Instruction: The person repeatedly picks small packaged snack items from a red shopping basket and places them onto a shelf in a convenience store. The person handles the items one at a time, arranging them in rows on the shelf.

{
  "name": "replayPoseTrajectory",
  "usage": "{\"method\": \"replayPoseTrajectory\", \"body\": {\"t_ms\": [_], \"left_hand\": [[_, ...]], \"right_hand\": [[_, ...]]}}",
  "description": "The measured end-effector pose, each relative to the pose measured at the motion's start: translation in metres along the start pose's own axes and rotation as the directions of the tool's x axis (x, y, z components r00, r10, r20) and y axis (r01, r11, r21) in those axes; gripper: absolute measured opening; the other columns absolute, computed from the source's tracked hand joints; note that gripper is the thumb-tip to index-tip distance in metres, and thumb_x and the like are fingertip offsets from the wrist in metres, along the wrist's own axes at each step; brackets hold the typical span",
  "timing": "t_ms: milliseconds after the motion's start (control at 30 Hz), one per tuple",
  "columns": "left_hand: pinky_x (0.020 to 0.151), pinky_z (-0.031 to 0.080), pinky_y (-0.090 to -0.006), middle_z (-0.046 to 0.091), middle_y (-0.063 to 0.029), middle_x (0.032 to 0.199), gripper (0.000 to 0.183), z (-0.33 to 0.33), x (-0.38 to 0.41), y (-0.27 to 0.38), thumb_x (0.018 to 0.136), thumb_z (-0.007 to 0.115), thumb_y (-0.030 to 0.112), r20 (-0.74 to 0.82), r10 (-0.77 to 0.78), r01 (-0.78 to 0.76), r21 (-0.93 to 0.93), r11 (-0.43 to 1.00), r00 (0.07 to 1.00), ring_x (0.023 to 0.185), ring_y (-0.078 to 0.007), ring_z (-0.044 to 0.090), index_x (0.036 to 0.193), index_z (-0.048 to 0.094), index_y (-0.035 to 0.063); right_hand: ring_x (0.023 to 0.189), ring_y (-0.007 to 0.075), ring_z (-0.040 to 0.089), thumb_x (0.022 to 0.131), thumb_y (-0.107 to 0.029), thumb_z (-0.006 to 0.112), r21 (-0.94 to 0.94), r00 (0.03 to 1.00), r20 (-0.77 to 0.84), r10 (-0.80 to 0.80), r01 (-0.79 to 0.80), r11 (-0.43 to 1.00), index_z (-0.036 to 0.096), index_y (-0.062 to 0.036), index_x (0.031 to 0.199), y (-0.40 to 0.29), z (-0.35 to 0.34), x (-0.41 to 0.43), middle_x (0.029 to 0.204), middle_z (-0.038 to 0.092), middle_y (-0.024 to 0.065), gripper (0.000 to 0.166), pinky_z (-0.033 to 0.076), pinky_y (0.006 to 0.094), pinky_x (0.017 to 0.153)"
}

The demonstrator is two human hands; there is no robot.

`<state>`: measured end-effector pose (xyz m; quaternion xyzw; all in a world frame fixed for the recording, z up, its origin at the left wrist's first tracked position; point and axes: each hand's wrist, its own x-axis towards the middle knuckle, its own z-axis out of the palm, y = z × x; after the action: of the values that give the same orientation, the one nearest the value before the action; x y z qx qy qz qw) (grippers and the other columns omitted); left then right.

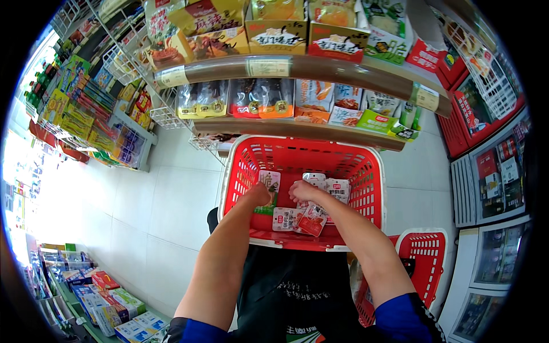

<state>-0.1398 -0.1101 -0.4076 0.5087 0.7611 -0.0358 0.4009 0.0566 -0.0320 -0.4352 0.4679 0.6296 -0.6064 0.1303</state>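
A red plastic shopping basket (296, 162) with a pale rim sits before me, and both of my hands reach down into it. My left hand (258, 195) is closed at the edge of a green-and-white snack packet (272, 185), on the basket's left side. Over the middle, my right hand (303, 191) has its fingers curled beside several white snack packets (338, 188); whether it grips one is hidden. Nearer to me in the basket lie another white packet (284, 218) and a red-and-white packet (314, 222), partly overlapping.
Beyond the basket, a store shelf (300, 67) carries boxed and bagged snacks. A second red basket (422, 246) stands at my right, near glass-fronted cabinets (499, 171). Wire-basket displays (124, 64) are at the left, with boxed goods (113, 300) at lower left.
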Motion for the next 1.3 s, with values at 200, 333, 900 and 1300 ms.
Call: {"method": "replayPoseTrajectory", "body": {"t_ms": [200,333,900,1300], "left_hand": [[0.102,0.046,-0.0423,0.055,-0.0292,0.131,0.076,0.009,0.014,-0.008,0.085,0.067,0.040,0.056,-0.010,0.015,-0.091,0.996,0.998,0.124,-0.0383,0.054,0.136,0.041,-0.0093],[0.104,0.044,-0.0425,0.054,-0.0316,0.131,0.084,0.025,0.031,-0.017,0.088,0.061,0.039,0.104,0.034,-0.017,-0.160,0.987,0.994,0.125,-0.0389,0.053,0.145,0.022,-0.0103],[0.078,0.056,-0.0340,0.069,-0.0102,0.098,0.040,-0.045,-0.035,0.041,0.089,0.069,0.025,-0.214,0.303,-0.353,-0.760,0.546,0.929,0.091,-0.0185,0.067,0.118,0.058,-0.0009],[0.078,0.059,-0.0289,0.069,-0.0047,0.093,0.021,-0.065,-0.145,0.152,0.097,0.062,0.019,-0.416,0.476,-0.554,-0.810,0.192,0.775,0.086,-0.0116,0.065,0.100,0.069,-0.0018]], "right_hand": [[0.085,0.0187,0.068,0.093,-0.021,0.056,0.097,0.994,-0.066,0.086,-0.079,0.992,0.063,-0.0018,0.109,-0.014,0.017,0.031,0.102,0.068,0.0109,0.025,0.054,0.0307,0.069],[0.081,0.0202,0.069,0.093,-0.020,0.056,0.135,0.983,-0.142,0.113,-0.094,0.986,0.062,-0.0020,0.103,-0.001,0.028,0.066,0.098,0.068,0.0107,0.021,0.055,0.0324,0.066],[0.061,0.0058,0.060,0.095,-0.027,0.063,0.330,0.915,-0.231,-0.330,0.393,0.858,0.069,-0.0059,0.105,-0.045,-0.061,-0.089,0.078,0.064,-0.0039,0.024,0.047,0.0232,0.055],[0.074,0.0124,0.069,0.098,-0.026,0.060,0.302,0.677,-0.557,-0.481,0.704,0.642,0.065,-0.0005,0.105,-0.054,-0.080,-0.258,0.090,0.069,0.0051,0.027,0.054,0.0246,0.063]]}}
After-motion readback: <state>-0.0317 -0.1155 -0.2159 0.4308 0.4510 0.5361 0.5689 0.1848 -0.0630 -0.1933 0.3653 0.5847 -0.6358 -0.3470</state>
